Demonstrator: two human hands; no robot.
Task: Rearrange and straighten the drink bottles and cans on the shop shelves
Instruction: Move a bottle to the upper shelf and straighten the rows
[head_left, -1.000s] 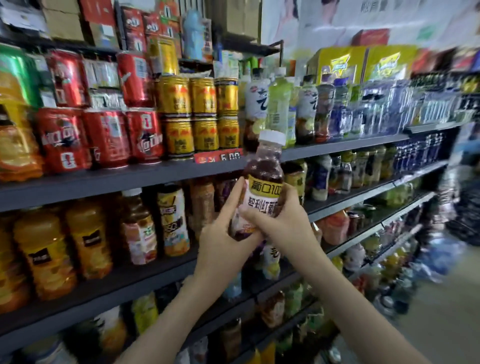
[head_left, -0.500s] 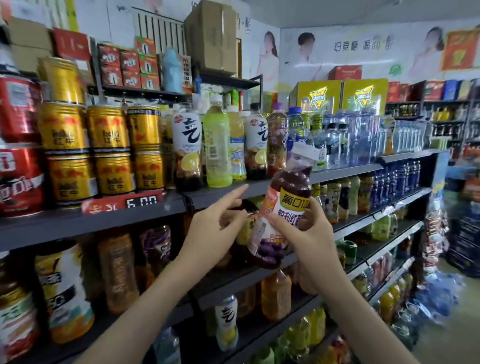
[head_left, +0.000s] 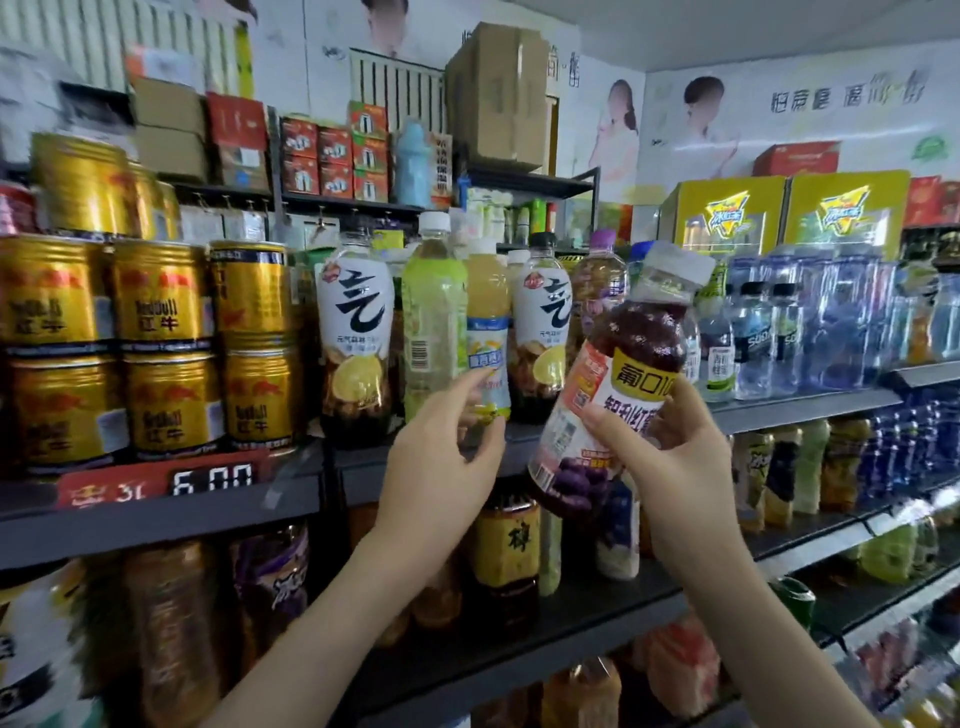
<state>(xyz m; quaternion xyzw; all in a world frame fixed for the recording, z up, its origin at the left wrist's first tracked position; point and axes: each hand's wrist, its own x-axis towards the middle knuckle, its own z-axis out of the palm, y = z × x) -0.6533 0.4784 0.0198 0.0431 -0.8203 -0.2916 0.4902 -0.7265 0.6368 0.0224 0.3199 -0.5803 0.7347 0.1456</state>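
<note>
My right hand grips a dark grape juice bottle with a white cap and yellow label, tilted to the right in front of the upper shelf. At the foot of a pale yellow juice bottle, which stands upright on that shelf, my left hand pinches it between thumb and curled fingers. A green drink bottle stands just left of it, and white-labelled lemon tea bottles flank the pair. The base of the yellow bottle is hidden by my fingers.
Stacked gold cans fill the shelf's left part above a red price tag. Clear water bottles crowd the right. Brown and yellow bottles stand on the lower shelf below my hands. Cardboard boxes sit on top.
The view has swung right and up. My right hand has lifted the grape bottle from the lower shelf's height to the upper one; my left hand let go of it and took the yellow bottle.
</note>
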